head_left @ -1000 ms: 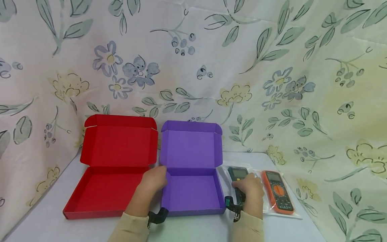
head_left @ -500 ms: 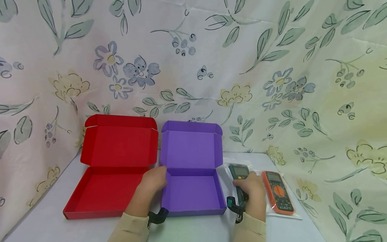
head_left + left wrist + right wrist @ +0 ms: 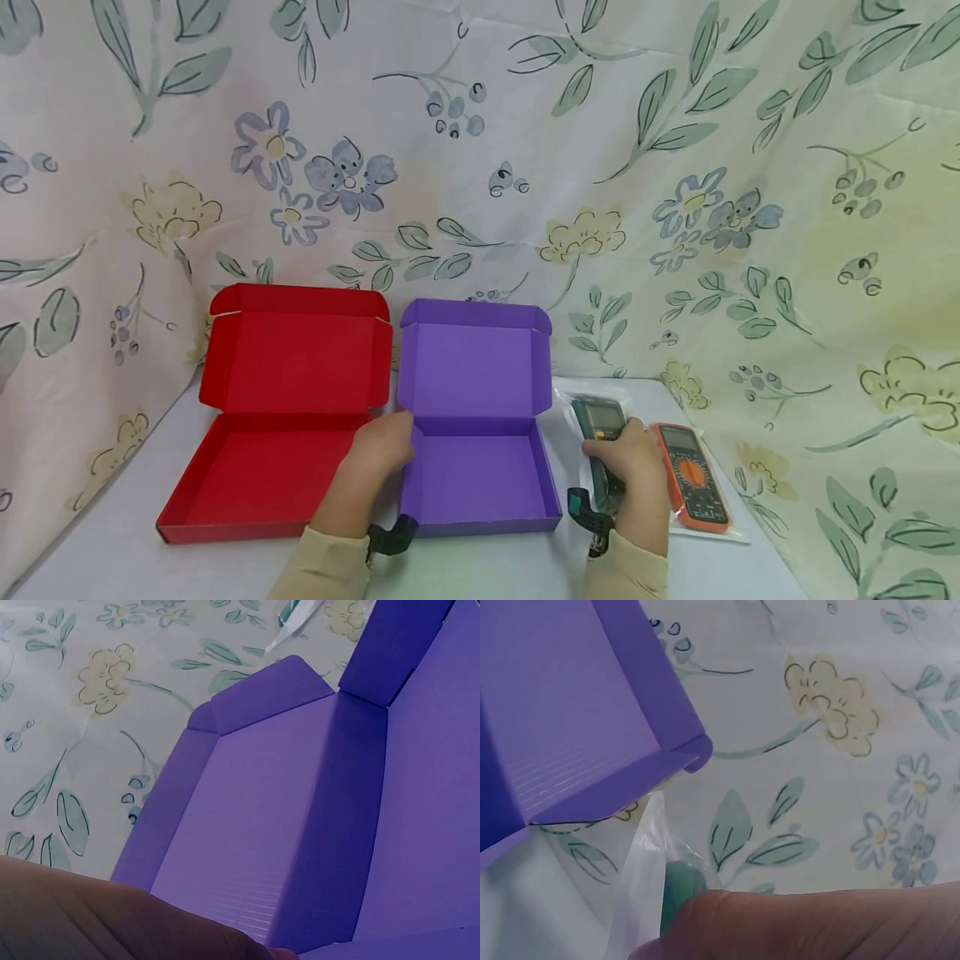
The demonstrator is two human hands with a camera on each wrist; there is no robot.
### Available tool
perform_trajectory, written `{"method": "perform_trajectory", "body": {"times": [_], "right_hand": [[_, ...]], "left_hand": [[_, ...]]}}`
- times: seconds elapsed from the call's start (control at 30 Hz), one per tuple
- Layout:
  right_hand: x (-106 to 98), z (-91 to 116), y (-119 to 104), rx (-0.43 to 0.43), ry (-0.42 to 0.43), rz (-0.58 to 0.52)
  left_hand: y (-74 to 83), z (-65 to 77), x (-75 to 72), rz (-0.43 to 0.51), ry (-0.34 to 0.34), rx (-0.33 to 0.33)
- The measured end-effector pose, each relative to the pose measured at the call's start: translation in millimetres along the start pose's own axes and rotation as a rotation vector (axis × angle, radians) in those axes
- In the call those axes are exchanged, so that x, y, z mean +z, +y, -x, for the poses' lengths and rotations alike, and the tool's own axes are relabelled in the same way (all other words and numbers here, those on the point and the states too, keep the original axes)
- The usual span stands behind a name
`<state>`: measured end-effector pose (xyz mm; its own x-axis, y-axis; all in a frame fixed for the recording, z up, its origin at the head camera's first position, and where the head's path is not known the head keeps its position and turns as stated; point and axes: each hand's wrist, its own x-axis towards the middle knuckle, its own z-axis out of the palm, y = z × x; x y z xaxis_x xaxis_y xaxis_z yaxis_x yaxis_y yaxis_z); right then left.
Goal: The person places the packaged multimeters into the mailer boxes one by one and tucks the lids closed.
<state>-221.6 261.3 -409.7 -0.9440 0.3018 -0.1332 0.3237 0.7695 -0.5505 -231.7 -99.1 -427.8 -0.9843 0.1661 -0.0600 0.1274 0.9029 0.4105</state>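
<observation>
My left hand (image 3: pixel 381 446) (image 3: pixel 127 915) holds the left side wall of an open purple box (image 3: pixel 472 483) (image 3: pixel 247 810), close to the lid hinge. Its fingertips are hidden behind and under the hand. To the right of that box, my right hand (image 3: pixel 637 462) (image 3: pixel 832 922) grips a dark green multimeter (image 3: pixel 602 417) (image 3: pixel 678 896) inside a clear plastic bag (image 3: pixel 641 877), thumb on its near face. The meter's top end tilts up, and the hand covers its right side. Beside it lies an orange multimeter (image 3: pixel 692 473), also bagged.
An open red box (image 3: pixel 277 475) stands to the left of the purple one, its lid raised. Both boxes show bare insides. A white table (image 3: pixel 480 571) carries everything, and a floral cloth (image 3: pixel 480 183) hangs behind. Each wrist wears a black camera mount.
My right hand has shifted slightly right with the dark green multimeter, whose top has risen and turned a little. My left hand and both boxes have stayed still.
</observation>
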Motion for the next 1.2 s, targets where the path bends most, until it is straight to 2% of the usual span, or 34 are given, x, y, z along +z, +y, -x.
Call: {"method": "perform_trajectory", "body": {"times": [0.23,0.47,0.7,0.93,1.2], "right_hand": [[-5.3,3.6,-2.3,-0.028,0.013,-0.008],[-7.7,11.1,-12.6,-0.117,0.025,0.007],[-5.6,21.9,-27.5,-0.207,0.037,0.075],[0.0,26.7,-37.5,-0.239,0.023,0.075],[2.4,29.0,-44.1,-0.307,0.051,0.117]], "left_hand": [[0.4,0.2,-0.2,0.003,-0.005,-0.002],[0.2,0.7,0.1,0.0,-0.001,-0.003],[0.9,1.0,-0.4,0.005,-0.006,-0.006],[0.5,0.2,-0.2,0.011,-0.002,0.002],[0.4,0.7,-1.2,0.014,-0.013,-0.011]]}}
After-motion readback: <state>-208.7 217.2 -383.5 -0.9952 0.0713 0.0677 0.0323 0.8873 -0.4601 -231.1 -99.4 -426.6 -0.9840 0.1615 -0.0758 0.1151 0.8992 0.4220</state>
